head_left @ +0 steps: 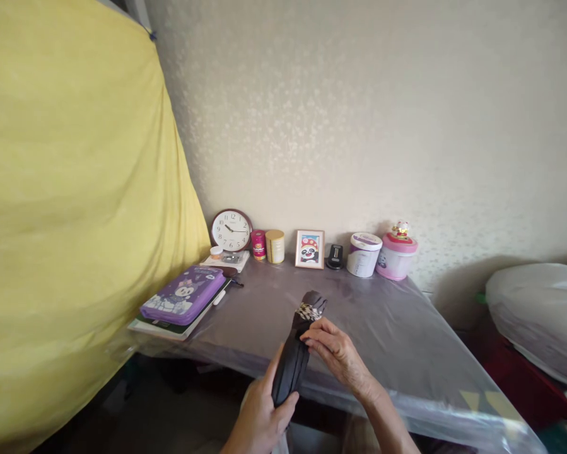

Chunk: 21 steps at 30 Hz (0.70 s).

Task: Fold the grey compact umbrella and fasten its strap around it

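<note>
A folded black umbrella (296,348) with a patterned band near its top is held upright-tilted over the front edge of the table (391,334). My left hand (260,413) is wrapped round its lower end. My right hand (336,353) has its fingers closed on the upper part, just below the patterned band.
A purple pencil case (185,294) lies on books at the table's left. Along the wall stand a clock (231,230), two small jars (268,245), a framed panda picture (309,249) and two round tubs (380,253). A yellow cloth (70,208) hangs at left; a bagged bundle (543,312) sits right.
</note>
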Each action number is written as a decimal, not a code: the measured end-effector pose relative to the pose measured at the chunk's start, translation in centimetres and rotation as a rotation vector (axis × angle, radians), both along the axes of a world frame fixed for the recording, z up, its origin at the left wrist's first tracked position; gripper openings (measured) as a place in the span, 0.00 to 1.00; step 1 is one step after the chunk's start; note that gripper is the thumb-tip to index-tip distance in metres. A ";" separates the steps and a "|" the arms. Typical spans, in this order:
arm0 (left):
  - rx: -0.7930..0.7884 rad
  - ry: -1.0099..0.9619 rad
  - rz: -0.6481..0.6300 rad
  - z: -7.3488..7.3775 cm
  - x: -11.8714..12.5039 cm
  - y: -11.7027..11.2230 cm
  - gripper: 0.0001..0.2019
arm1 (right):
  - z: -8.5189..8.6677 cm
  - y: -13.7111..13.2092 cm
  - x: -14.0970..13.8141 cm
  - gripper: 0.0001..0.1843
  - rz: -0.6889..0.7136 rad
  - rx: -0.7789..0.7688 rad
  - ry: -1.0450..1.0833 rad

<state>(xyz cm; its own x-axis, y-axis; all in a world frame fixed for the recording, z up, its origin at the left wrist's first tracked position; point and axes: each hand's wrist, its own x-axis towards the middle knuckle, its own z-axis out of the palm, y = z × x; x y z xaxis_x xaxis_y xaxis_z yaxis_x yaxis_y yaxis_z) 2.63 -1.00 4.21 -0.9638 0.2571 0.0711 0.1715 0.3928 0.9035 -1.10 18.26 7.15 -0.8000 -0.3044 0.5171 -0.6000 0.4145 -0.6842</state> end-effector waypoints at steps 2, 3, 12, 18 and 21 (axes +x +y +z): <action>-0.065 0.045 -0.004 -0.1 0.1 0.0 0.34 | -0.1 0.0 -0.1 0.13 -0.006 0.057 0.037; -0.087 0.057 -0.001 -0.2 0.1 0.0 0.34 | -0.1 0.0 -0.1 0.14 -0.010 0.076 0.048; -0.192 0.158 0.034 -0.6 0.3 0.2 0.34 | -0.1 -0.1 -0.1 0.08 -0.120 0.010 -0.027; -0.217 0.169 0.032 -0.7 0.0 0.6 0.35 | -0.4 -0.3 0.2 0.07 -0.200 -0.237 -0.150; -0.298 0.169 0.076 -0.9 -0.4 1.0 0.34 | -1.1 -0.4 0.6 0.12 -0.285 -0.577 -0.332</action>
